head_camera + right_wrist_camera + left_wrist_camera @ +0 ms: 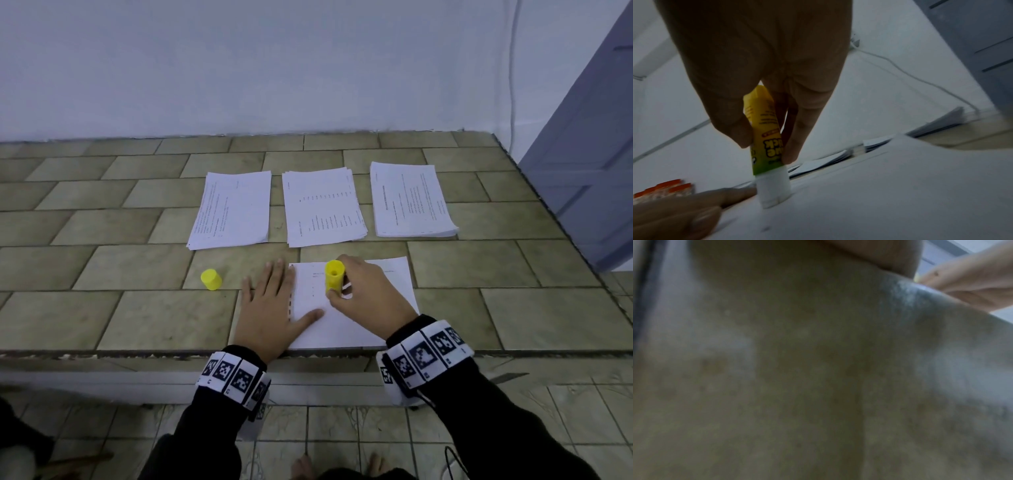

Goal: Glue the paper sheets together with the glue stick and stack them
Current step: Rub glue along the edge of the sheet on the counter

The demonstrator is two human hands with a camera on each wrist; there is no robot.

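My right hand (359,291) grips a yellow glue stick (334,275) upright, its white tip (773,190) pressed onto a white paper sheet (363,329) near the ledge's front edge. In the right wrist view, thumb and fingers (795,133) pinch the stick's body (764,134). My left hand (270,308) lies flat with straight fingers, holding down the sheet's left edge, thumb on the paper. The yellow cap (211,279) stands on the tiles to the left. Three paper stacks lie behind: left (231,209), middle (323,205), right (412,200). The left wrist view is blurred, showing only the tile surface.
The tiled ledge (120,308) ends at a white wall behind and drops off at the right beside a grey door (589,171). A white cable (512,68) hangs down the wall. The ledge's front edge (137,354) runs just below my wrists.
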